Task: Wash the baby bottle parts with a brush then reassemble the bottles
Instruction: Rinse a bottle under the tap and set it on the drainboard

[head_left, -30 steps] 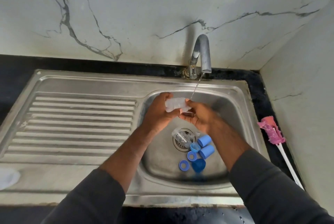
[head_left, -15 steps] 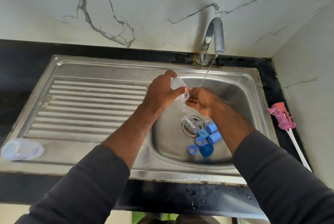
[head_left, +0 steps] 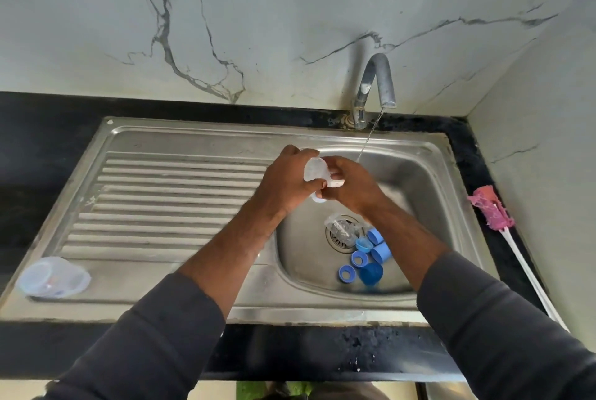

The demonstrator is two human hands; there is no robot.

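Over the sink [head_left: 419,154] basin, the left hand [head_left: 285,185] curls round a clear bottle [head_left: 313,169], and the right hand [head_left: 353,188] pinches its lower end beside the tap [head_left: 377,83] stream. Blue parts [head_left: 366,259] and another clear bottle piece [head_left: 342,228] lie by the drain; the pink brush [head_left: 491,206] rests on the counter to the right.

A black stone tabletop [head_left: 48,148] carries a stainless steel sink [head_left: 225,132] set into it. On the ribbed draining board [head_left: 167,206], at its near left corner, a clear bottle [head_left: 53,277] lies on its side. In the basin [head_left: 419,193] on the right, a clear plastic part [head_left: 343,228] rests over the drain, with blue caps [head_left: 380,253] and blue rings [head_left: 346,273] clustered just beside it on the near side. Right of the sink, a pink-headed bottle brush [head_left: 491,211] lies on the tabletop, its white handle pointing near.
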